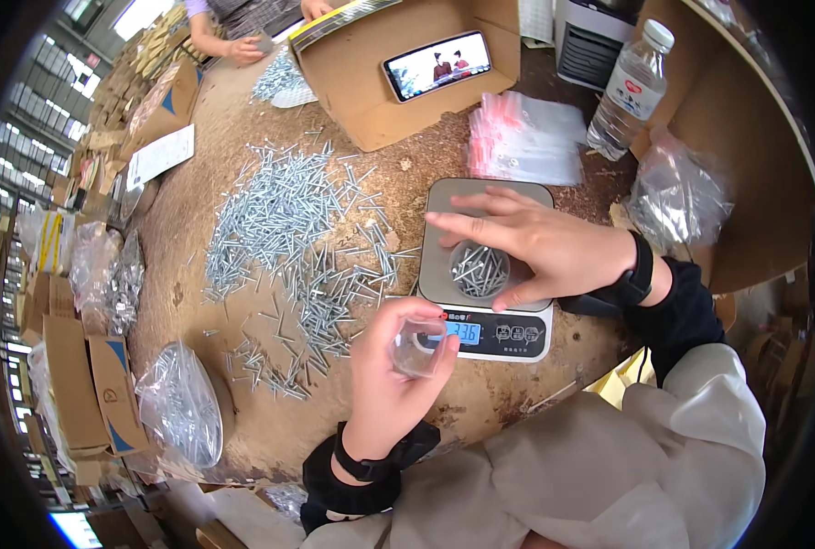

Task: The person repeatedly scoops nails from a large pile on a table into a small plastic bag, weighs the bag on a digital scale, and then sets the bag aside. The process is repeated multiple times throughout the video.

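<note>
My left hand (pixel 394 375) is closed around a small clear plastic cup (pixel 416 352) in front of the digital scale (pixel 537 337). That cup looks empty and partly covers the scale's lit display. On the scale's metal plate stands a second clear cup with screws (pixel 480 271) in it. My right hand (pixel 563 245) reaches over this cup from the right, fingers stretched and apart, thumb beside its near right side. Whether the fingers touch the cup I cannot tell. Left of the scale, a large heap of loose silver screws (pixel 279 215) spreads over the worn brown table (pixel 197 174).
Beyond the scale lie clear zip bags (pixel 528 137), a water bottle (pixel 629 91) and a cardboard box (pixel 361 110) with a phone (pixel 437 66) leaning inside. A plastic-wrapped bowl (pixel 183 407) sits at the left edge. Another person's hand (pixel 245 50) is at the far side.
</note>
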A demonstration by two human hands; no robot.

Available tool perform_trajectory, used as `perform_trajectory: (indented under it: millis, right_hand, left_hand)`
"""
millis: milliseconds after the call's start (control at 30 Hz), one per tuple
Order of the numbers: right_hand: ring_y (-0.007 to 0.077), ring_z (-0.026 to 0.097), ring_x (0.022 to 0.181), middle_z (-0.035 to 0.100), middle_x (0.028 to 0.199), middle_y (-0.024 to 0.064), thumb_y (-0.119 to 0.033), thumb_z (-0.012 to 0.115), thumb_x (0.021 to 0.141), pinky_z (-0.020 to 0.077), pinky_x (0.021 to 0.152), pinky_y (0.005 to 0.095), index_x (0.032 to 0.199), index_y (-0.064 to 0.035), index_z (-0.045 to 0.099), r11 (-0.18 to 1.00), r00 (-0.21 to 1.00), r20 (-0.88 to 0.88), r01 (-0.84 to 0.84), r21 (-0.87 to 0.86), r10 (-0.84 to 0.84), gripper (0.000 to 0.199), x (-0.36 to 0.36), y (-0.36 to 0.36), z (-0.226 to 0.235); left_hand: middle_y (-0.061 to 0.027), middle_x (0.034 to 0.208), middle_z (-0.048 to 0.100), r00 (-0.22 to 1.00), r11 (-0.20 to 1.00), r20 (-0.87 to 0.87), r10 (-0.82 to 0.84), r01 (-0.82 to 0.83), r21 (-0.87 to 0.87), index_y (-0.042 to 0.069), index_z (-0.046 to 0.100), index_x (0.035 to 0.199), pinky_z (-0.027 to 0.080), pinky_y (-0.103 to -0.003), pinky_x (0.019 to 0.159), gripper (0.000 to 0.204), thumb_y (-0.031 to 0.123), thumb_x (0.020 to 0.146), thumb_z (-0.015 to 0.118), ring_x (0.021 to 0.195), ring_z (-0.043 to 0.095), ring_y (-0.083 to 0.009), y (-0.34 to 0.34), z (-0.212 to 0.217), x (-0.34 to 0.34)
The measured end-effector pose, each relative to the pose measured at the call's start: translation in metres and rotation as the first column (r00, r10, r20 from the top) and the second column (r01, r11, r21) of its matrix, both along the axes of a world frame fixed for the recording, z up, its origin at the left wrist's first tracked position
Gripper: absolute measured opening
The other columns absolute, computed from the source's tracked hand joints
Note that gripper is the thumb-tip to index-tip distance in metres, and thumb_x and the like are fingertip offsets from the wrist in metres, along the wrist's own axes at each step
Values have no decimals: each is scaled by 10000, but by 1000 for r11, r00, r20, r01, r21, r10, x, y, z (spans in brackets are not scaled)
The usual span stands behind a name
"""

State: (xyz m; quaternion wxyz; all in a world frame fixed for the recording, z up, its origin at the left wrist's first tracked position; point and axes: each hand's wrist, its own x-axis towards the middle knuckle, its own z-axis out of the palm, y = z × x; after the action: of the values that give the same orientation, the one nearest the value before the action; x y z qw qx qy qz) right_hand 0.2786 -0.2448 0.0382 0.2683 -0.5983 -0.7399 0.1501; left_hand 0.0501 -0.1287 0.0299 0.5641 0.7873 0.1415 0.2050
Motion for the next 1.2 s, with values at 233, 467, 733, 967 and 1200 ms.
perform_trajectory:
  millis: [233,467,733,967,1200]
  right_hand:
    - [391,640,1019,638,1190,170,-46,757,667,524,856,452,1522,-71,284,987,924,-363,72,-145,-121,978,-18,-5,23]
    - [348,681,858,670,1050,128,-163,778,590,553,721,396,1441,-24,414,967,988,-146,-13,256,51,936,-44,-18,29]
    - [255,647,597,659,789,86,-527,763,704,478,539,332,1342,72,494,965,990,-106,-67,252,97,915,-51,-16,17]
    - [177,625,581,622,669,49,-655,703,760,459,551,301,1385,97,437,985,893,-432,-60,164,127,1013,-48,-19,3]
    - [307,648,951,600,1197,210,-354,726,792,500,863,376,1440,26,380,975,907,-392,206,89,-156,827,-27,-18,8]
  left_hand:
    - [-20,867,615,984,997,-174,-47,58,60,39,576,1059,463,-249,744,295,10,817,742,824,591,-78,1,-2,-1]
    - [-86,891,635,971,962,22,-236,237,-138,27,563,1080,503,-318,742,335,81,799,737,821,650,-215,-6,-15,5]
    - [-54,1219,614,869,727,147,-473,478,-493,26,503,1324,478,-327,951,624,85,785,812,1121,594,-146,-15,-30,5]
    - [-45,1202,614,861,719,133,-490,486,-497,28,491,1349,470,-303,926,652,95,789,817,1086,596,-138,-15,-33,4]
    - [-6,924,563,889,684,151,-432,432,-588,70,444,1305,422,-233,722,541,102,852,738,807,517,-53,-13,-16,2]
